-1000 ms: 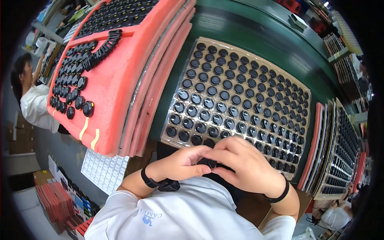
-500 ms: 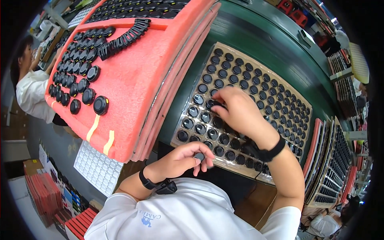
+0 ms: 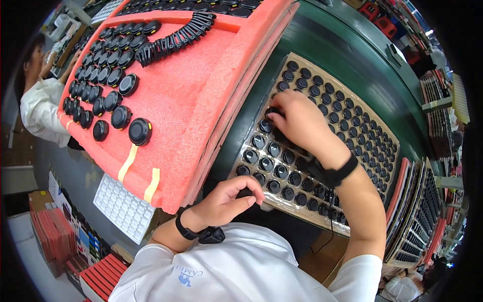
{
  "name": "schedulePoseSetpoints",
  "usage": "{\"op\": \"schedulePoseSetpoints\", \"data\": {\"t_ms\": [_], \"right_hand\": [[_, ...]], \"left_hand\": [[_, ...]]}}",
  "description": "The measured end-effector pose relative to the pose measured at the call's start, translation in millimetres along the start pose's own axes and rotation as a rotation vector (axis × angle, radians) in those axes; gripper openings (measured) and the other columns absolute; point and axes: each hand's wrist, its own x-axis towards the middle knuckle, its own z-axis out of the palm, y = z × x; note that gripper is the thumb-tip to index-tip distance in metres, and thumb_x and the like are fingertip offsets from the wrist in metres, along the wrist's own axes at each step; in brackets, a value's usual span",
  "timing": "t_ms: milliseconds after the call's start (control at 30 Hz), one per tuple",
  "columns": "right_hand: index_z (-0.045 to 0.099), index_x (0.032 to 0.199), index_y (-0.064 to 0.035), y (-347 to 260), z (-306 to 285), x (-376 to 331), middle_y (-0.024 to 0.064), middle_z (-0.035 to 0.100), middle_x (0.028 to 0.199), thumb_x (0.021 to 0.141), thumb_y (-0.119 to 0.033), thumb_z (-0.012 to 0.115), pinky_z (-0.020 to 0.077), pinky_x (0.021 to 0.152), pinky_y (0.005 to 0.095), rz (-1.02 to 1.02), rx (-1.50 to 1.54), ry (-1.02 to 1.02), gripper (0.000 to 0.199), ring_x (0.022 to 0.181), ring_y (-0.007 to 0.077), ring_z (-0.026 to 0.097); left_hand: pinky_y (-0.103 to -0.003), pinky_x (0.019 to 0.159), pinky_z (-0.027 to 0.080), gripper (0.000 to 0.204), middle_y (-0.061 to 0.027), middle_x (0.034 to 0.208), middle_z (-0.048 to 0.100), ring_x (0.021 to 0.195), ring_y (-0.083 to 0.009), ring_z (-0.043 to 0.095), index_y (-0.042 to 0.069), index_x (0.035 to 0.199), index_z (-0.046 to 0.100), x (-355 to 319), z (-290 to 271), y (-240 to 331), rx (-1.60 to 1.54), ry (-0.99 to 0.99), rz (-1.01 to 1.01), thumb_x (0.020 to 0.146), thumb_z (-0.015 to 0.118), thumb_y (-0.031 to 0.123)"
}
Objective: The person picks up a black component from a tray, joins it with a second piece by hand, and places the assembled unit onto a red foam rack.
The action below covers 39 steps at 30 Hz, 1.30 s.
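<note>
A clear plastic tray [image 3: 240,170] holds rows of black round caps [image 3: 294,178], its near edge close to my body. My right hand [image 3: 303,121] reaches over the tray's left part, thumb and fingers pinched on a black round cap [image 3: 272,111] at a slot near the left edge. My left hand [image 3: 229,201] hovers off the tray's near left corner, with its fingers curled toward the thumb. Something dark shows within that curl, but I cannot make out what it is. Each wrist wears a black band.
At left stands a stack of pink foam trays [image 3: 176,100], its top bearing black round parts [image 3: 140,132] and a curved row of small black clips [image 3: 176,40]. A white moulded tray [image 3: 123,207] lies below. Packed trays [image 3: 415,214] stand at right. Another person [image 3: 43,100] sits far left.
My right hand has shifted up along the tray's left side, to another slot. My left hand's fingers have curled in more, and the grey disc seen there earlier is no longer distinct.
</note>
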Motion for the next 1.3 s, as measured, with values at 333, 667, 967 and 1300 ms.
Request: {"op": "schedulePoseSetpoints", "data": {"t_ms": [333,667,967,1300], "right_hand": [[0.057,0.098,0.0024,-56,-33,-115,0.0065,0.054,0.090,0.078,0.000,0.063,0.0434,0.072,0.0259,0.293,1.246,0.003,0.020,0.079,0.0136,0.052],[0.058,0.096,0.0015,-75,-23,-163,0.0118,0.055,0.089,0.069,0.002,0.070,0.0451,0.067,0.0282,0.185,0.889,0.467,0.029,0.074,0.0195,0.054],[0.058,0.095,0.0015,-74,-19,-180,0.0129,0.056,0.086,0.068,0.002,0.071,0.0455,0.064,0.0293,0.144,0.834,0.565,0.030,0.073,0.0219,0.055],[0.058,0.096,0.0010,-73,-16,-182,0.0130,0.056,0.084,0.067,0.002,0.071,0.0453,0.062,0.0293,0.124,0.783,0.607,0.032,0.073,0.0233,0.054]], "left_hand": [[-0.025,0.075,0.041,0.033,-0.0079,0.097,0.055,0.081,-0.0115,0.049,-0.001,0.110,0.048,15,17,10,0.303,0.191,0.266,0.087,0.059,0.020],[-0.026,0.080,0.040,0.039,-0.0074,0.107,0.053,0.087,-0.0116,0.047,-0.002,0.121,0.044,20,46,2,0.176,0.031,0.163,0.088,0.057,0.015],[-0.028,0.088,0.039,0.036,-0.0089,0.109,0.053,0.097,-0.0133,0.050,-0.003,0.120,0.044,19,63,1,0.203,0.031,0.142,0.090,0.053,0.015],[-0.030,0.089,0.039,0.032,-0.0112,0.108,0.051,0.099,-0.0156,0.050,-0.003,0.115,0.044,21,67,-1,0.194,0.056,0.142,0.090,0.050,0.016]]}}
